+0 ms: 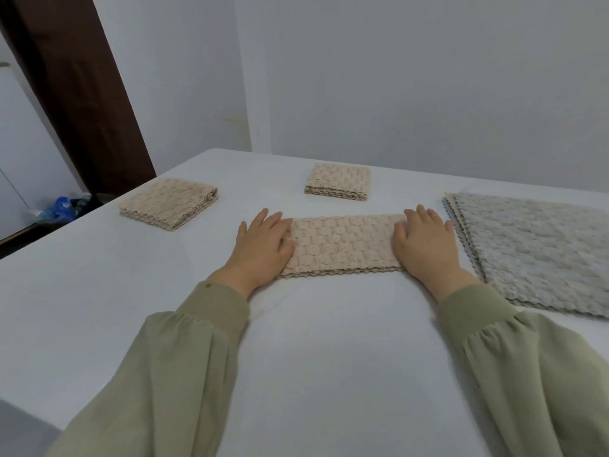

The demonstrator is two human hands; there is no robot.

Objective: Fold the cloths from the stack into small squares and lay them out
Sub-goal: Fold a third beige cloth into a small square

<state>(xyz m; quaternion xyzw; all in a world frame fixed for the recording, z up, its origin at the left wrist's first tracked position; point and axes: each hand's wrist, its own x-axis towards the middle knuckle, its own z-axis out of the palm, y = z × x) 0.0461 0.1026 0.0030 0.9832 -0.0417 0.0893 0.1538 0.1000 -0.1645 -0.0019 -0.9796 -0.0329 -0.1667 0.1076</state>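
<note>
the left hand (263, 245) and the right hand (425, 245) press flat on the two short ends of a long tan cloth (342, 245), fingers (263, 217) straight and gripping nothing. the cloth lies mid white sheet (329, 341), wavy edge toward the person. the left square (168, 203) and far square (337, 182) lie behind it, with gaps. the grey stack (540, 249) lies just beside the right hand.

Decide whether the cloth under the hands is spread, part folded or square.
Part folded: the cloth is a long strip with a layered near edge; left hand and right hand press its ends.
</note>
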